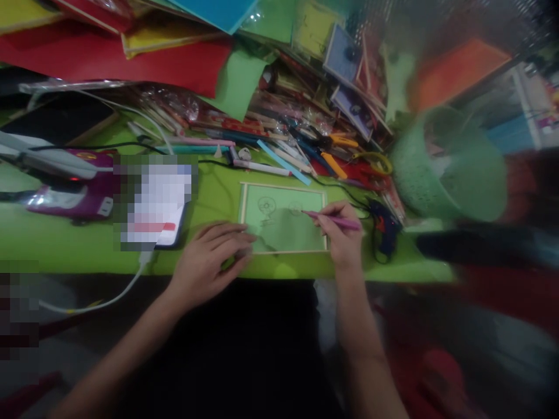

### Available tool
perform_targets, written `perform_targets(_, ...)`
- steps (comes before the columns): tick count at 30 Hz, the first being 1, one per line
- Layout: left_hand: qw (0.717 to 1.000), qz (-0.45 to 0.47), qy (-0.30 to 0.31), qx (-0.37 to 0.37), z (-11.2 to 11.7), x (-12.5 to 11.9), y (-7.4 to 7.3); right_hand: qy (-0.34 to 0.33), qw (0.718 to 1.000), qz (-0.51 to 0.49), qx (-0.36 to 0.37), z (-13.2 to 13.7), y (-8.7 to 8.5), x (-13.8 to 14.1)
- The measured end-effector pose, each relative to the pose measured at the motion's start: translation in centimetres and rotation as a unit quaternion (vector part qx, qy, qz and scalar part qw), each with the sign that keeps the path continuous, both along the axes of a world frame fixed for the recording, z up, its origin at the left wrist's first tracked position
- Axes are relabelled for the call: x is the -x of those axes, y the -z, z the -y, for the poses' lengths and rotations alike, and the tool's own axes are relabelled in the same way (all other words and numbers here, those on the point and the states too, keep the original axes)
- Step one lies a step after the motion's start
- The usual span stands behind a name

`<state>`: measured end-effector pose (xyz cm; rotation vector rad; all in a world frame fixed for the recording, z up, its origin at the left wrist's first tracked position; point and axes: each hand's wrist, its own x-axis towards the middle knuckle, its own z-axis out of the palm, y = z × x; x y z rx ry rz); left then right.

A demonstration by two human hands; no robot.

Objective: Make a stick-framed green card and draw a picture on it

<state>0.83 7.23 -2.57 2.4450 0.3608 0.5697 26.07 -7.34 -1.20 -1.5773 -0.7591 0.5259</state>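
Note:
A light green card point(283, 218) with a pale wooden frame lies on the lime green table point(65, 244) in front of me, with small pencil-like drawings near its top. My right hand point(343, 233) is closed round a pink pen point(332, 221), its tip resting on the card's upper right part. My left hand point(213, 259) lies flat with fingers stretched out, pressing the card's lower left corner.
A phone point(157, 203) on a white cable lies left of the card, beside a purple device point(74, 195). A blue glue gun point(384, 230) sits right of it. Behind are scissors point(345, 154), sticks, pens, coloured paper sheets point(109, 55) and a green basket point(449, 166).

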Motion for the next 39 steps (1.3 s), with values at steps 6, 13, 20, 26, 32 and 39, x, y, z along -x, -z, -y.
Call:
perform_targets(6,1.0,0.007,0.013,-0.013,-0.1,0.0,0.0,0.026,0.999,0.021,-0.006,0.0,-0.2,0.2)
perform_targets(13,1.0,0.013,0.013,-0.007,-0.2,-0.1,-0.1,0.04,0.995,0.067,0.067,-0.2,-0.8,2.0)
perform_targets(20,1.0,0.011,0.02,-0.012,-0.3,0.1,0.2,0.058,0.989,0.109,0.086,0.2,-0.4,2.6)
perform_targets(26,1.0,0.013,0.019,-0.012,-0.2,0.1,0.2,0.051,0.986,0.125,0.093,0.1,-0.5,2.5)
perform_targets(32,0.999,0.015,0.024,-0.017,-0.3,0.2,0.3,0.049,0.987,0.121,0.095,-0.2,-0.7,2.6)
perform_targets(39,0.999,0.018,0.025,-0.016,-0.3,0.2,0.3,0.046,0.987,0.125,0.087,-0.2,-0.5,2.7)
